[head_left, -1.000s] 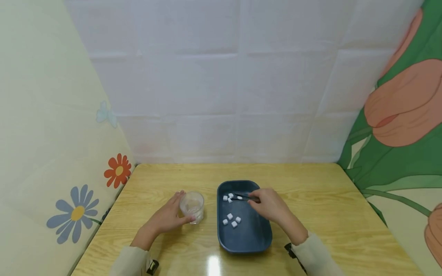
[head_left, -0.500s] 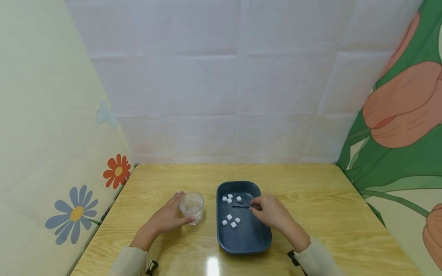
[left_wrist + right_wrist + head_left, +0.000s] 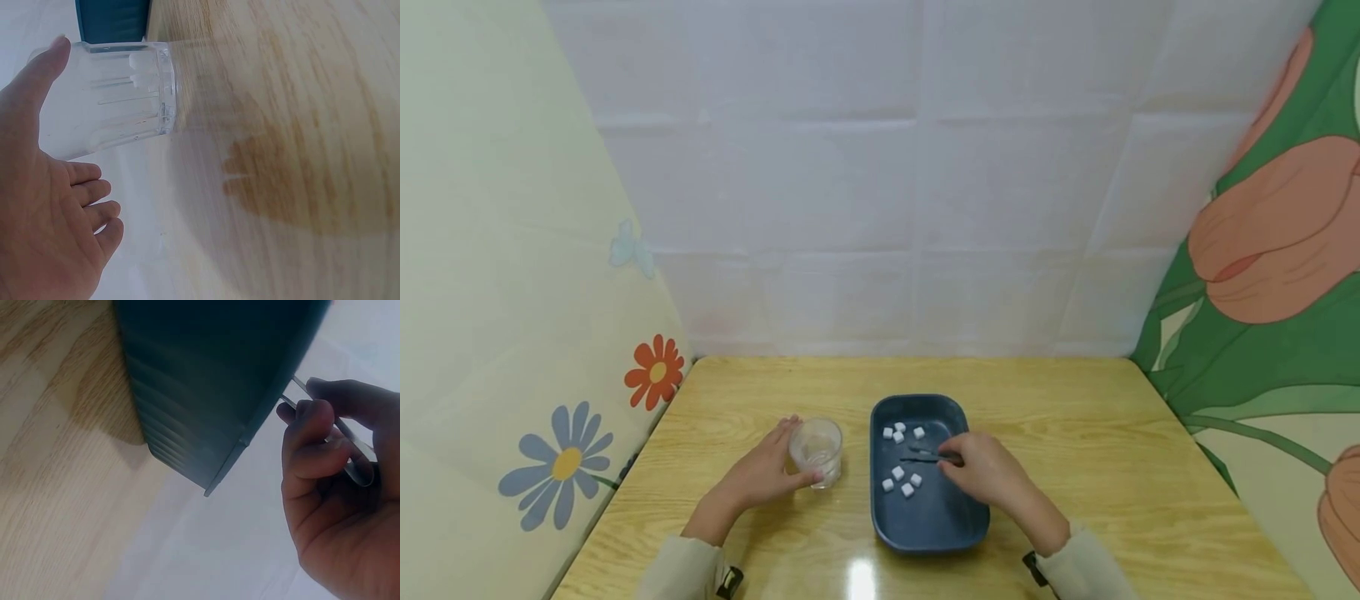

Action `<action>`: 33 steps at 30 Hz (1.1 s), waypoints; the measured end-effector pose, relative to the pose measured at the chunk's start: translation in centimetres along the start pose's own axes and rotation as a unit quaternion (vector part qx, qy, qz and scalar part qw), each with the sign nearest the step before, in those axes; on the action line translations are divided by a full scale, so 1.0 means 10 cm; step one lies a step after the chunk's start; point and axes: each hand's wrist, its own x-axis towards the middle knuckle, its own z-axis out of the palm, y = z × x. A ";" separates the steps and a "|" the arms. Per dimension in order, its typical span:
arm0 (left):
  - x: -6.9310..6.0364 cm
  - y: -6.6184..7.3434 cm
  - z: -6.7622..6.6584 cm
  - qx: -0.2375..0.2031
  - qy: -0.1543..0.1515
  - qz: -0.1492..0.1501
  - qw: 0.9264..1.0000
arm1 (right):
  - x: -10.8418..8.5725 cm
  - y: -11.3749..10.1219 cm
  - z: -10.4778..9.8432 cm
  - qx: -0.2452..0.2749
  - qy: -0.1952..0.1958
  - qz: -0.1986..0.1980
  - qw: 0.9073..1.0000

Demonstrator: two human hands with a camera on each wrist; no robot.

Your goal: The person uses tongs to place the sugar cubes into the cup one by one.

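Observation:
In the head view, my left hand (image 3: pixel 762 468) is beside a clear drinking glass (image 3: pixel 817 446), its thumb along the near side and fingers at the far left side. The left wrist view shows the thumb touching the glass (image 3: pixel 106 100) and the other fingers relaxed. Whitish pieces (image 3: pixel 142 69) show through the glass wall near its base. My right hand (image 3: pixel 988 468) holds a pair of tweezers (image 3: pixel 925 456) over the dark blue tray (image 3: pixel 932 525). Their tips point left, between two groups of small white cubes (image 3: pixel 898 472), with no cube visible between them.
The tray stands on a wood-grain table (image 3: pixel 1075 417), just right of the glass. Its raised wall (image 3: pixel 194 394) shows close to the right hand in the right wrist view. A white sheet (image 3: pixel 917 167) hangs behind, with flower-patterned cloths (image 3: pixel 1270 250) at both sides.
The tweezers have moved from the far group of cubes toward the near group. The cube that was at the tips now lies apart on the tray. My left hand and the glass stay put.

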 end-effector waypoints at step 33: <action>-0.02 0.05 -0.04 0.008 -0.006 0.001 1.000 | -0.01 -0.06 0.09 -0.018 -0.023 -0.038 0.999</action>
